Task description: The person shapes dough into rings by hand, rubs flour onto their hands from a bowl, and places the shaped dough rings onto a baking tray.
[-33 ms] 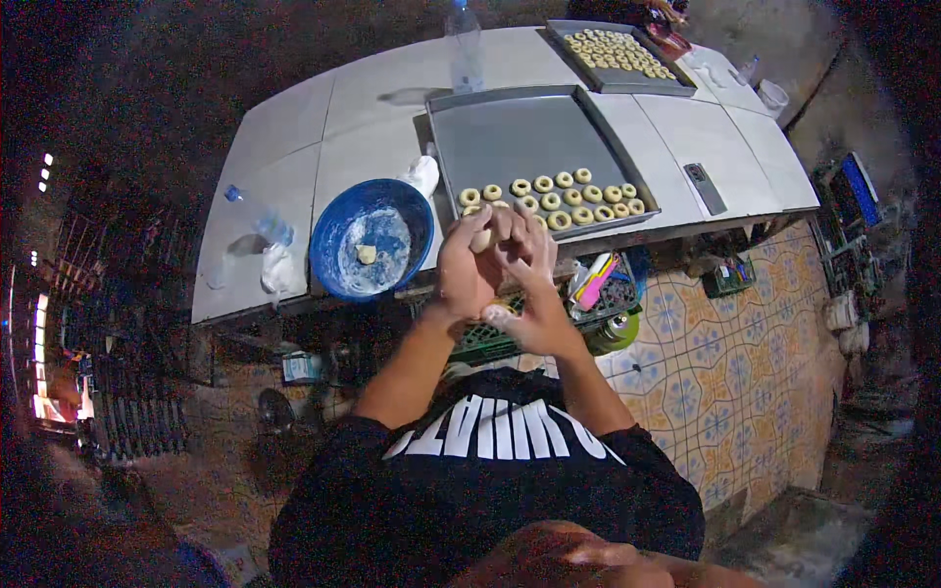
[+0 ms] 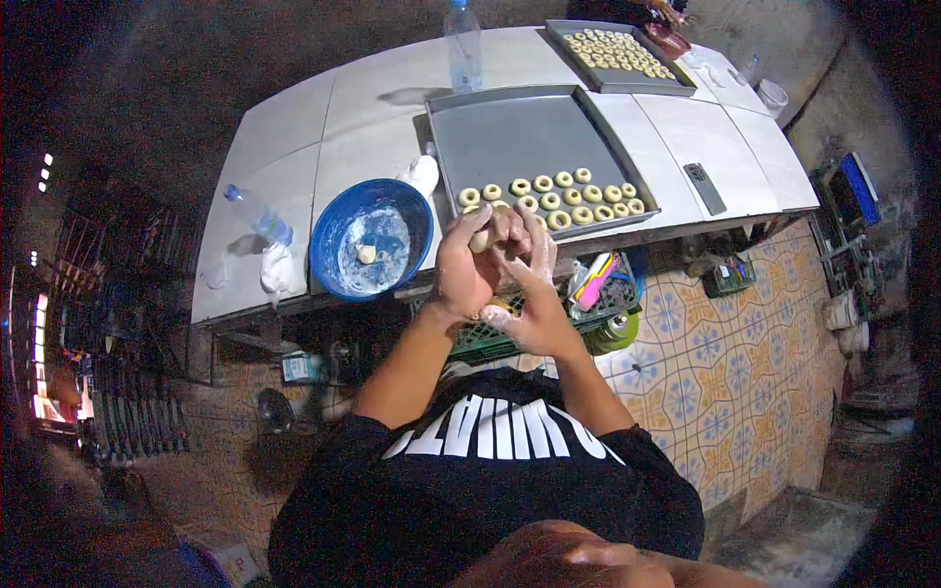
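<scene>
Both my hands meet in front of the near edge of a grey baking tray. My left hand is closed around a pale piece of dough, which peeks out between thumb and fingers. My right hand, dusted white, presses against it with curled fingers, so most of the dough is hidden. Several dough rings lie in rows along the tray's near side. Left of my hands, a blue bowl has white flour on its inside and a small dough lump in it.
A second tray of dough rings lies at the far right, near another person's hand. Plastic bottles and a white cloth-like bundle stand on the white tiled table. A dark phone-like object lies right of the tray. Crates sit underneath.
</scene>
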A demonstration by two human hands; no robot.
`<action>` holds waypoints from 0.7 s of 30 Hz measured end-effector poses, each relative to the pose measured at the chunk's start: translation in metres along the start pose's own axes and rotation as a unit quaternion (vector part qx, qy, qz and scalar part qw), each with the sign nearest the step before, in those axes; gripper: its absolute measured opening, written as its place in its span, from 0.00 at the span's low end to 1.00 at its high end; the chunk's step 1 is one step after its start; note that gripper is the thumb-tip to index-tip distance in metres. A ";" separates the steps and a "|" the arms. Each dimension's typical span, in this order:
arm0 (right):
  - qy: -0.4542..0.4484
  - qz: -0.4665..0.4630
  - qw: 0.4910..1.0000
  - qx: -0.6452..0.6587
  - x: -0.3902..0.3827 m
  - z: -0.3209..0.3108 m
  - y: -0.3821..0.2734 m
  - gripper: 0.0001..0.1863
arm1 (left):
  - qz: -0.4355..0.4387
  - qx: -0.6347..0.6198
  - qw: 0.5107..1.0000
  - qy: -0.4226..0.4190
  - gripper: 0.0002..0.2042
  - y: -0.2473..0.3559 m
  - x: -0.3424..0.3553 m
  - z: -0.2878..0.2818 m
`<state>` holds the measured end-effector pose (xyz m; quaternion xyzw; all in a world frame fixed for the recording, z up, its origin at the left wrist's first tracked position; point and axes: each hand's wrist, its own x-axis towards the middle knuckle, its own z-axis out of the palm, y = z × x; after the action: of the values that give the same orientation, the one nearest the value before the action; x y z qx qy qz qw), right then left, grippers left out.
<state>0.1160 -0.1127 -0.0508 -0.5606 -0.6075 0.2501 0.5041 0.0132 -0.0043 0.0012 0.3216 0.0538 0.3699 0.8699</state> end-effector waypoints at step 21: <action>-0.034 0.046 0.998 0.000 0.002 -0.010 -0.022 0.44 | -0.081 -0.051 0.995 0.002 0.13 -0.011 0.008 0.005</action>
<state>0.1155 -0.1189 -0.0279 -0.5791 -0.5979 0.2916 0.4714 0.0276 -0.0076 -0.0004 0.2709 0.0621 0.3012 0.9122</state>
